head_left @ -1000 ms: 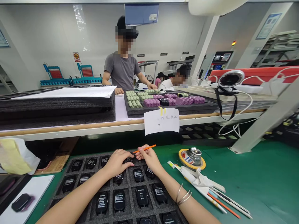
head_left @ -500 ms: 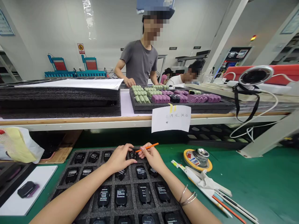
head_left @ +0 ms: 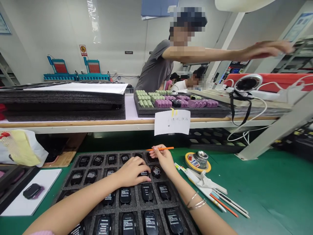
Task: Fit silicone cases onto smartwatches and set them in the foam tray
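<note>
A black foam tray (head_left: 154, 207) holds several black smartwatch bodies, most with lit text on their screens. My left hand (head_left: 132, 171) reaches over the tray, thumb and fingers bent about a smartwatch body (head_left: 144, 174) in the second row, which they partly cover. Pinched in my right hand (head_left: 161, 158) is a thin orange stick (head_left: 167, 148), held almost level above the top right compartment. Just below that hand lies another smartwatch body (head_left: 156, 171), slightly turned in its compartment. My left forearm hides some compartments.
Right of the tray are a tape roll with a metal-topped jar (head_left: 199, 160) and several thin tools (head_left: 215, 194). A watch body (head_left: 33, 191) rests on white paper at left. Behind, a shelf bears green and purple pieces (head_left: 163, 102); a co-worker's arm (head_left: 220, 54) stretches across above.
My left hand has moved from a top-row watch to one in the second row. My right hand, still with the stick, has shifted slightly. The co-worker has leaned over and stretched out an arm.
</note>
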